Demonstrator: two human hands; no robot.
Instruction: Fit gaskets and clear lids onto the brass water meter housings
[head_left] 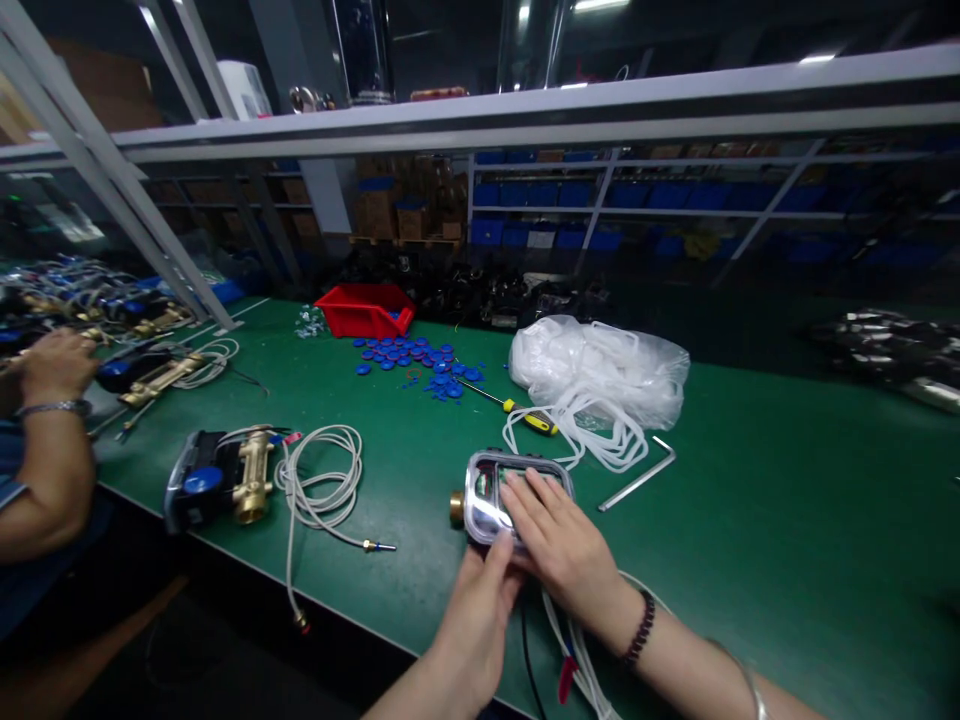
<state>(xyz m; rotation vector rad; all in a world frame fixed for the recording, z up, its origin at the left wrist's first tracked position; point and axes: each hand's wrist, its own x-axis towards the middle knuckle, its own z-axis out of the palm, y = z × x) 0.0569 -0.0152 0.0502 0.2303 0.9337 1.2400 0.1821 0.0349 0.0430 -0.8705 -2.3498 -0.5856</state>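
My left hand grips the lower edge of a meter, its thumb on the front rim; the other fingers are partly hidden underneath. This meter has a clear-windowed face, a grey rim and a brass pipe end sticking out on the left. Across the right part of the face lies my right hand, fingers stretched out flat and touching the cover. Pale cables and a dark cable hang below the meter, beside my right forearm. A second meter with a brass body and coiled cable rests to the left.
Behind the meter lie a yellow-black screwdriver, white tubing, a plastic bag and a hex key. Blue caps are scattered before a red bin. A co-worker's hand is at far left. A shelf spans overhead.
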